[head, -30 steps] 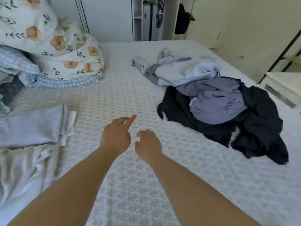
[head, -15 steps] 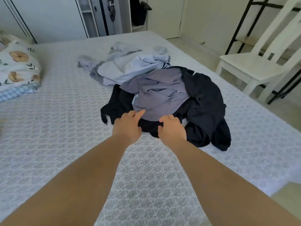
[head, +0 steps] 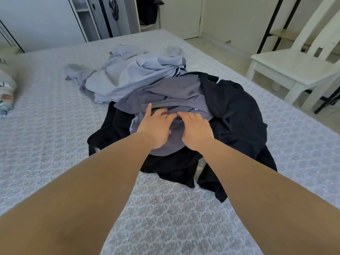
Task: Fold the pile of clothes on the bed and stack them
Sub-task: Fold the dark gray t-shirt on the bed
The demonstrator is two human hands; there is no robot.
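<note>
A: What was seen nearest?

B: Two bare forearms were stretched over the bed (head: 55, 126), which was covered in a pale patterned sheet. Both hands were laid on the pile (head: 165, 100) of unfolded clothes near the middle of the mattress.

A: How were the hands held?

B: The left hand (head: 156, 126) was placed on the grey top (head: 174, 92), thumb raised and fingers spread and lightly bent into a fold of the cloth. The right hand (head: 196, 129) was set just beside it on the same garment, fingers bent down at the fold. Whether the cloth was actually pinched could not be made out, as the fingertips were blurred; no firm hold was shown.

A: And the pile itself?

B: The grey top was found on top. Under it and to the right a black garment (head: 235, 111) was spread, reaching the near side of the pile. Behind both, a light blue garment (head: 128, 78) was crumpled, with dark stripes at one edge.

A: What was noted farther off?

B: A floral pillow (head: 7, 89) was cut off at the left edge. A white chair (head: 294, 67) was stood on the floor to the right of the bed. A wardrobe (head: 99, 15) was seen against the far wall.
</note>
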